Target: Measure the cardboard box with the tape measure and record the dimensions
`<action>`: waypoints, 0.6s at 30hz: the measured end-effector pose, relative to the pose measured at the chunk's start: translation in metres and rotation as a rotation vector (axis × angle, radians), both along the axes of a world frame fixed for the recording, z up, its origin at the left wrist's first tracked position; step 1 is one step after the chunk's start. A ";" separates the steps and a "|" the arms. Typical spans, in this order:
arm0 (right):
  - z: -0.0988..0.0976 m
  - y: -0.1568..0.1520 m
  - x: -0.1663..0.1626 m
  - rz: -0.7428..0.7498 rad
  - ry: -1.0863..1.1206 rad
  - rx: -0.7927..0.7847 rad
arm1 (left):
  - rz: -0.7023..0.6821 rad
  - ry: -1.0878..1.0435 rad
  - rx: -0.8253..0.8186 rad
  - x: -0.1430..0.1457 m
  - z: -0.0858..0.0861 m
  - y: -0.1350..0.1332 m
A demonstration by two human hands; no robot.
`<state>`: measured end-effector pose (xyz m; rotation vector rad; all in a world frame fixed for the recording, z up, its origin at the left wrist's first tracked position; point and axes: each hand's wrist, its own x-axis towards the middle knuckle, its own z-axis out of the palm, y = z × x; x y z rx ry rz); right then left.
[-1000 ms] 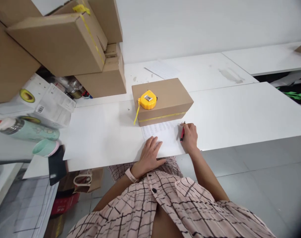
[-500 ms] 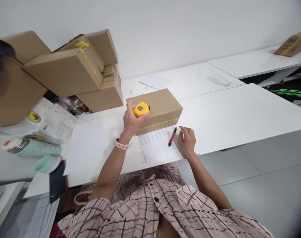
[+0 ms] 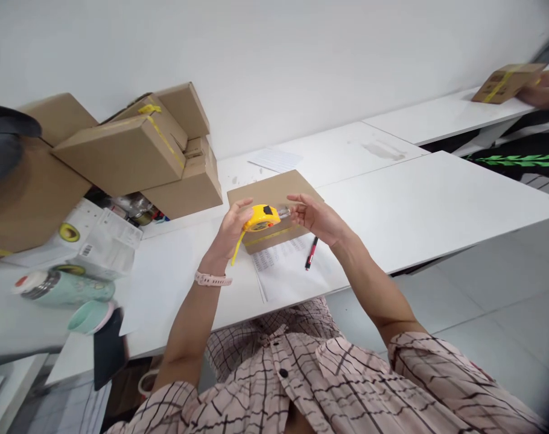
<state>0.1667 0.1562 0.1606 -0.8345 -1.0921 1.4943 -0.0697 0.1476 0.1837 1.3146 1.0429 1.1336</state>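
In the head view, the left hand (image 3: 234, 226) holds a yellow tape measure (image 3: 260, 218) above the near part of a closed cardboard box (image 3: 279, 184), its fingers wrapped around the left end of the case. A yellow strap (image 3: 237, 248) hangs from that end, beside the palm. The right hand (image 3: 320, 218) is at the other end, thumb and fingers bent close to the shiny metal tip (image 3: 284, 212); blur hides whether they pinch it.

The box rests on the white surface (image 3: 392, 199), with a printed sheet (image 3: 286, 271) on its near side. A red and black pen (image 3: 311, 253) lies on the sheet, below the right hand. A pale wristband (image 3: 213, 279) circles the left wrist.

To the left, a blank sheet (image 3: 154, 274) lies near a mint bottle (image 3: 75, 288), a green cup (image 3: 88, 316) and a flat dark object (image 3: 109, 352). Farther back on that side stand stacked cartons (image 3: 125, 150). At the far right, another person's hand (image 3: 543, 90) touches a taped carton (image 3: 505, 83).
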 end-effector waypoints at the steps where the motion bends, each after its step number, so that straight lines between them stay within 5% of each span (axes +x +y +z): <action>1: 0.003 0.009 0.005 -0.037 -0.007 0.024 | 0.023 0.006 0.020 -0.008 0.002 0.004; 9: 0.009 0.106 0.057 -0.414 -0.075 0.010 | 0.283 -0.014 -0.086 -0.103 0.008 0.051; 14: -0.015 0.123 0.053 -0.567 -0.322 -0.126 | 0.341 0.006 -0.194 -0.139 -0.009 0.055; 18: -0.033 0.123 0.044 -0.553 -0.403 -0.151 | 0.327 0.011 -0.192 -0.142 -0.017 0.059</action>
